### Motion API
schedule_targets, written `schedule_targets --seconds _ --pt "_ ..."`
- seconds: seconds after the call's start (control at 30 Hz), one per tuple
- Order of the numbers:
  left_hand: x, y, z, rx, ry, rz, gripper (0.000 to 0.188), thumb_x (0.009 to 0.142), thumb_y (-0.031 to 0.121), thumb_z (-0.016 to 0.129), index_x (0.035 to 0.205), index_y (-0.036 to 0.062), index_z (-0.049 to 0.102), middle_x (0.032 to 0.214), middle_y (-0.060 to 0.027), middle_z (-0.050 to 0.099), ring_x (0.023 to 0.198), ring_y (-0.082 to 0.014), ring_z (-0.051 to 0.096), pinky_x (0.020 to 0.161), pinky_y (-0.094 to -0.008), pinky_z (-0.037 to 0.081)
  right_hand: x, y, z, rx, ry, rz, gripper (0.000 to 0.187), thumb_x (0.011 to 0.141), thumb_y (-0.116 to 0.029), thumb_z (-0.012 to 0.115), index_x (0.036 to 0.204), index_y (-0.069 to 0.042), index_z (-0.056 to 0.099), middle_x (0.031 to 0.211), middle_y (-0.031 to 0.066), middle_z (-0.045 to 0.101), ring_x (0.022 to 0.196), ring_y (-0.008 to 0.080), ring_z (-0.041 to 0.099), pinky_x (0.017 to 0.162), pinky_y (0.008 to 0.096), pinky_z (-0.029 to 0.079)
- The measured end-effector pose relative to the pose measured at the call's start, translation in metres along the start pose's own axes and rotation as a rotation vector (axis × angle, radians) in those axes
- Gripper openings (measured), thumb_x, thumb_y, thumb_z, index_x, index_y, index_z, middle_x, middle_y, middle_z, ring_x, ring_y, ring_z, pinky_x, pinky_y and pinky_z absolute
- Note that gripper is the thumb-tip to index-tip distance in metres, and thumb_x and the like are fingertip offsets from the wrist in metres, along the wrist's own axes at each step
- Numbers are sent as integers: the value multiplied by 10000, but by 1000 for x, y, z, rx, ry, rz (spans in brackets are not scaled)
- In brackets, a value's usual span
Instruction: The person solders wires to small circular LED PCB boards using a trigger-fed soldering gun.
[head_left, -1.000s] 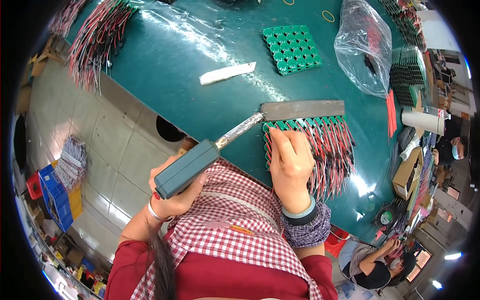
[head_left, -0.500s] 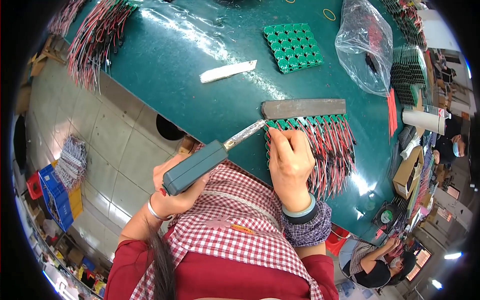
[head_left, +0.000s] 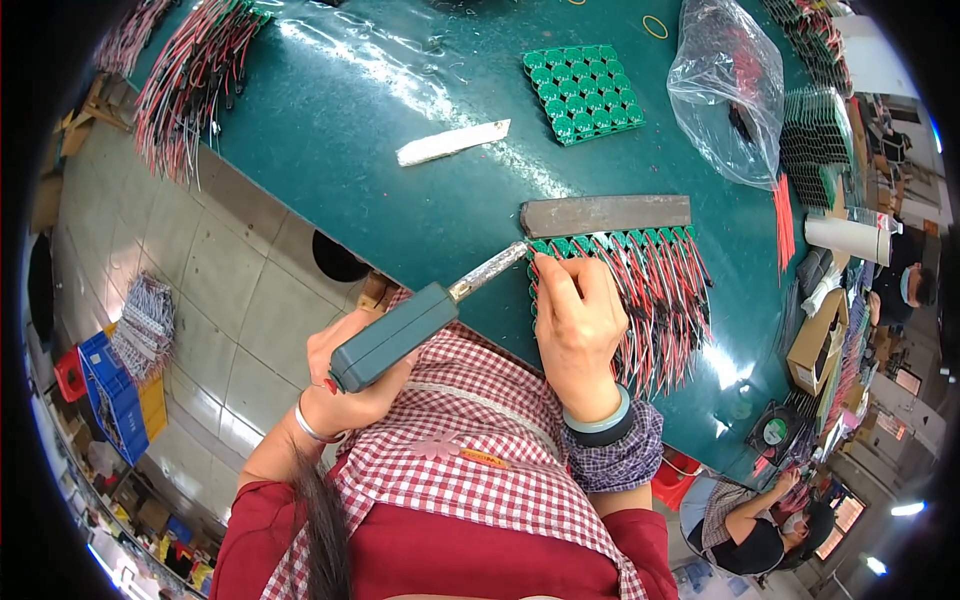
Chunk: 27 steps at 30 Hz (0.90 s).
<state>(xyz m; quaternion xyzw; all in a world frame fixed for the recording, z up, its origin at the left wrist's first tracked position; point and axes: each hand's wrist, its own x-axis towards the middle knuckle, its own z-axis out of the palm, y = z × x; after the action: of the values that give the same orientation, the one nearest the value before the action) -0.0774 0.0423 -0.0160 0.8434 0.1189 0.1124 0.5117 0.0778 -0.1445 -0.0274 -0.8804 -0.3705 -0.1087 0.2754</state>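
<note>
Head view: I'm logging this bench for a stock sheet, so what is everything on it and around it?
Soldering iron: one, grey-green handle, left hand.
Wired cell row: one, green, red-black leads, under right hand.
Metal bar: one, grey, above row.
Cell block: one, green, far tabletop.
White strip: one, mid-table.
Plastic bag: one, clear, far right.
Wire bundles: red-black, far-left edge.
Table: teal.
Left hand: grips iron.
Right hand: presses row.

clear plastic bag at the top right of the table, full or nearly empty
Nearly empty: the clear plastic bag sits crumpled on the teal table, with only a few dark and red items inside.
</note>
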Motion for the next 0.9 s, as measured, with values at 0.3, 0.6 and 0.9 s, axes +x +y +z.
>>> schedule_targets --seconds 0.3,0.6,0.9 --pt "-3 0 -2 33 44 32 210 705 0 760 902 -21 690 792 -90 642 628 -209 644 558 -297 509 0 0 0 -8 -2 -3 277 722 84 733 963 -43 683 778 78 563 694 238 588 582 354 477" --pt "-3 2 -4 59 16 55 248 717 0 762 952 -32 687 819 -94 661 642 -204 663 566 -292 514 0 0 0 -11 6 -10 255 722 60 720 958 -30 679 826 82 589 730 244 599 603 354 489" --pt "-6 -2 1 30 35 55 231 708 -15 766 918 -37 672 824 -103 657 653 -216 664 583 -294 521 -1 0 2 -10 10 -15 232 735 56 721 949 -20 674 845 84 603 744 248 607 615 354 495"
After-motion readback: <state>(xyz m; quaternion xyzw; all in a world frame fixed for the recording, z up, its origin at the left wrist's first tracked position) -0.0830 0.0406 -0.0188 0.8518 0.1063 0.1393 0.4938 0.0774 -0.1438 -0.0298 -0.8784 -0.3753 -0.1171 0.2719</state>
